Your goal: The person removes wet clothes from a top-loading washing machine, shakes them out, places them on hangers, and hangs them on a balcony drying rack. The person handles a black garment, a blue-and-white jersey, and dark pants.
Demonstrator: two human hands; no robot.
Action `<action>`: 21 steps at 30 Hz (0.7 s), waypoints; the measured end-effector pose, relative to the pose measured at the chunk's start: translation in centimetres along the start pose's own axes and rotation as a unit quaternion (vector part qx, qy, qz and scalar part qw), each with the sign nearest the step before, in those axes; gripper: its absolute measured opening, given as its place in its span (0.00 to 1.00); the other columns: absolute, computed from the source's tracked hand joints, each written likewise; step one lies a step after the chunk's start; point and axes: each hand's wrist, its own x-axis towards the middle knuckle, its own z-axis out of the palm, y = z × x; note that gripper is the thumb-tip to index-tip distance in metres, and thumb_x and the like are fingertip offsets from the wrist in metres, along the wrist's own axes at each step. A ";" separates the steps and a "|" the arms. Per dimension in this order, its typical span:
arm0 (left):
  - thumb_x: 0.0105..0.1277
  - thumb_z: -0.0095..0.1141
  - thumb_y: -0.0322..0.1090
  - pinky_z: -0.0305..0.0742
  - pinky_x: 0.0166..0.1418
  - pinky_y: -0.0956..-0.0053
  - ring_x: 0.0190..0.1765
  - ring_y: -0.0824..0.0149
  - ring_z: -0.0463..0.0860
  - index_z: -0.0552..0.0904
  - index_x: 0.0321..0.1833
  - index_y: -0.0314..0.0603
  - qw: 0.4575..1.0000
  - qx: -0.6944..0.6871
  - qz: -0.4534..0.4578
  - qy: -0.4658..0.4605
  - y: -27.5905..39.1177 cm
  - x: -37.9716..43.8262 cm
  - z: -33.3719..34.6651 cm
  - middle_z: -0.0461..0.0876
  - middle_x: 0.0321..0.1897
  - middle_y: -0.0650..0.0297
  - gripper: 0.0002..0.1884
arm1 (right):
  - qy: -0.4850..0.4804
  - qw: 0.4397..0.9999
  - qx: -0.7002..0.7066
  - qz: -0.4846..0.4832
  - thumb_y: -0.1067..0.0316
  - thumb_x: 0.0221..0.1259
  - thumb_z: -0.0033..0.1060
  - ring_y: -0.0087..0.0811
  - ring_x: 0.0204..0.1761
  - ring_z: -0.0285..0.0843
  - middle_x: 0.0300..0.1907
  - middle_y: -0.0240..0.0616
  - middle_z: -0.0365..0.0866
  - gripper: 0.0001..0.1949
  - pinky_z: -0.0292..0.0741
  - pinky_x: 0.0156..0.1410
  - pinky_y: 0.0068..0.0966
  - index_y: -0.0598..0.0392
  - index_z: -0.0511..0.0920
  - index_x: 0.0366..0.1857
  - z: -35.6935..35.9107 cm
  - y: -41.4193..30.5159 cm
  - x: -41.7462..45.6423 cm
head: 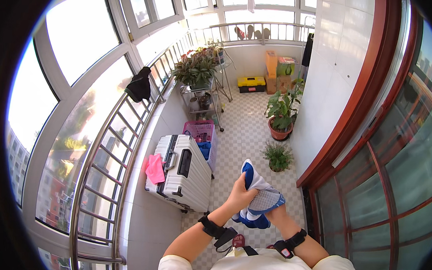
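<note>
In front of my body is a sock [267, 198] of white, blue and dotted grey fabric. My left hand [243, 194] grips it, the thumb lying across the cloth and the blue-and-white end sticking up. My right hand [278, 214] meets the sock at its blue band; the fingers are hidden by the fabric, and whether they are inside or behind it I cannot tell. More blue-and-white sock fabric [253, 221] hangs below, between my wrists. Black straps circle both forearms.
A white ribbed suitcase [196, 174] bearing a pink cloth [155, 169] stands left, before a pink basket [200, 126]. Potted plants [280, 128] line the right side near a sliding door [376, 200]. A black garment [139, 85] hangs on the metal railing [105, 181]. Farther off sits a toolbox [251, 84].
</note>
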 end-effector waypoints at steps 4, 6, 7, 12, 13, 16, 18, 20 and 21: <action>0.58 0.63 0.31 0.64 0.72 0.63 0.69 0.51 0.71 0.59 0.71 0.19 0.992 0.110 0.029 -0.052 -0.2 -0.6 0.8 0.73 0.62 0.38 0.40 | -0.042 0.628 -0.724 -0.281 0.48 0.73 0.44 0.38 0.69 0.69 0.69 0.39 0.71 0.27 0.63 0.75 0.34 0.50 0.67 0.69 -0.9 0.9 1.5; 0.58 0.62 0.31 0.62 0.73 0.63 0.70 0.49 0.70 0.58 0.71 0.18 0.992 0.113 0.025 -0.040 -0.9 -0.5 0.9 0.71 0.63 0.36 0.41 | -0.031 0.568 -0.770 -0.289 0.49 0.73 0.44 0.38 0.68 0.70 0.68 0.40 0.71 0.26 0.65 0.74 0.32 0.50 0.67 0.69 -1.1 1.1 2.5; 0.58 0.62 0.32 0.62 0.73 0.63 0.70 0.48 0.70 0.57 0.71 0.18 0.992 0.121 0.027 -0.021 -1.3 -0.4 0.9 0.71 0.64 0.35 0.41 | -0.021 0.535 -0.796 -0.284 0.50 0.73 0.44 0.38 0.68 0.71 0.68 0.40 0.72 0.26 0.66 0.73 0.32 0.51 0.67 0.69 -1.2 1.1 2.9; 0.59 0.62 0.32 0.66 0.71 0.61 0.69 0.46 0.71 0.58 0.71 0.19 0.987 0.154 -0.025 0.024 -3.0 -0.8 1.8 0.72 0.62 0.33 0.41 | 0.025 0.639 -0.750 -0.168 0.58 0.68 0.53 0.37 0.62 0.77 0.61 0.41 0.79 0.21 0.71 0.68 0.30 0.54 0.74 0.61 -1.8 1.9 2.0; 0.59 0.63 0.33 0.67 0.70 0.61 0.69 0.46 0.72 0.58 0.71 0.19 0.989 0.148 -0.010 0.028 -3.1 -1.0 2.0 0.73 0.62 0.34 0.41 | -0.018 0.757 -0.627 -0.182 0.59 0.68 0.52 0.37 0.62 0.76 0.61 0.42 0.79 0.21 0.70 0.69 0.30 0.55 0.73 0.61 -2.0 1.9 1.5; 0.61 0.68 0.40 0.71 0.67 0.60 0.65 0.45 0.76 0.60 0.70 0.20 0.989 0.142 -0.031 -0.017 -2.6 -1.4 2.6 0.75 0.59 0.36 0.42 | -0.090 0.874 -0.448 -0.166 0.59 0.69 0.51 0.37 0.63 0.75 0.62 0.42 0.78 0.21 0.69 0.70 0.30 0.55 0.72 0.62 -2.8 1.4 0.3; 0.60 0.69 0.44 0.72 0.66 0.60 0.64 0.45 0.77 0.61 0.70 0.21 0.981 0.183 -0.013 -0.057 -1.9 -1.6 3.1 0.76 0.59 0.37 0.44 | -0.092 0.844 -0.510 -0.140 0.59 0.69 0.51 0.37 0.64 0.74 0.62 0.42 0.76 0.21 0.69 0.71 0.30 0.55 0.71 0.63 -3.7 0.3 -0.6; 0.57 0.72 0.50 0.71 0.67 0.61 0.64 0.45 0.76 0.62 0.70 0.21 0.978 0.190 -0.006 -0.084 -1.3 -1.8 3.6 0.75 0.59 0.38 0.48 | -0.113 0.783 -0.595 -0.139 0.59 0.70 0.51 0.37 0.65 0.73 0.63 0.42 0.75 0.22 0.68 0.71 0.30 0.55 0.70 0.64 -4.7 -0.7 -1.5; 0.56 0.73 0.52 0.70 0.68 0.61 0.66 0.45 0.74 0.62 0.70 0.20 0.974 0.209 -0.007 -0.087 -1.1 -2.1 3.9 0.74 0.61 0.38 0.50 | -0.124 0.755 -0.628 -0.141 0.59 0.70 0.51 0.37 0.65 0.73 0.64 0.42 0.75 0.22 0.68 0.71 0.30 0.55 0.69 0.64 -5.1 -0.9 -1.9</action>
